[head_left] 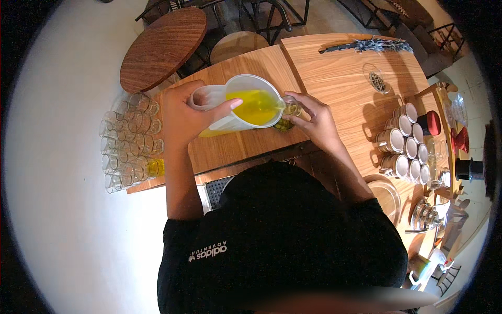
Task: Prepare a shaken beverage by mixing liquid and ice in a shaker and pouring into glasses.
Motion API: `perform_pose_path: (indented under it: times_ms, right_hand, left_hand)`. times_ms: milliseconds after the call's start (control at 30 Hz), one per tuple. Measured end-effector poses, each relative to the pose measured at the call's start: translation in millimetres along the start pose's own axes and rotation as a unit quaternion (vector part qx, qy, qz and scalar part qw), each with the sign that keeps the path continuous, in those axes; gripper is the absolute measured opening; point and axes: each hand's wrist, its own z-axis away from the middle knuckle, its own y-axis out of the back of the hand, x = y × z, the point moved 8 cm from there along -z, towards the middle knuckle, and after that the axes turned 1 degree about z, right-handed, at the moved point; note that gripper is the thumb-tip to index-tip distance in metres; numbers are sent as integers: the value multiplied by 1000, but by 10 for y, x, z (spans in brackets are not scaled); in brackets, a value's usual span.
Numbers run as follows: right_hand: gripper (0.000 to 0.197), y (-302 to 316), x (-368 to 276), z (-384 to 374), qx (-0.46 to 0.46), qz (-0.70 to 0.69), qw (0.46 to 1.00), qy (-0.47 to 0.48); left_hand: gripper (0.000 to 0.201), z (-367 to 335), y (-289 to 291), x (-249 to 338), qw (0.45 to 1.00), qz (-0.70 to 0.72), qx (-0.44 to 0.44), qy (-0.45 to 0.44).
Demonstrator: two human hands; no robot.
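My left hand (180, 115) is closed around the handle of a translucent white pitcher (246, 83), its thumb lying over the rim. Yellow liquid (256, 109) fills part of the tilted pitcher, whose spout points to the right. At the spout, the fingers of my right hand (318, 121) grip a small clear glass (292, 106). Beneath that glass, partly hidden, shows a round yellowish glass shape (283, 124); I cannot make out whether it is a separate glass. Both hands are over the wooden counter (230, 152).
Many clear glass mugs (130, 125) crowd the counter's left end, with yellow liquid (156, 167) showing in the nearest right ones. To the right stand several pale-topped cups (402, 141), a small dish of dark bits (377, 81) and a round wooden board (384, 196). A round table (164, 49) is beyond.
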Motion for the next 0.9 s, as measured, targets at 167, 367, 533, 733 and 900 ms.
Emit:
perform_pose_path:
  times_ms: [167,367,533,733,900]
  right_hand:
    - [57,4,-26,-6,-3,-4,1000,-5]
    - [57,-2,6,-16,-3,10,1000,-9]
    - [57,-16,1,-30,-11,16,1000,-7]
    - [57,-14,-5,-52,-13,15,1000,-11]
    - [57,-13,-3,-61,-9,9,1000,-14]
  left_hand:
    - [38,-6,-25,-31,999,49,8,-2]
    - [37,-42,-29,-18,1000,15,-12,-2]
    - [35,-39,-32,-56,1000,21,-16,8]
    - [35,-57,-42,-143,999,29,-20,27]
    - [48,-38,-1,-171,1000,24,13,-3]
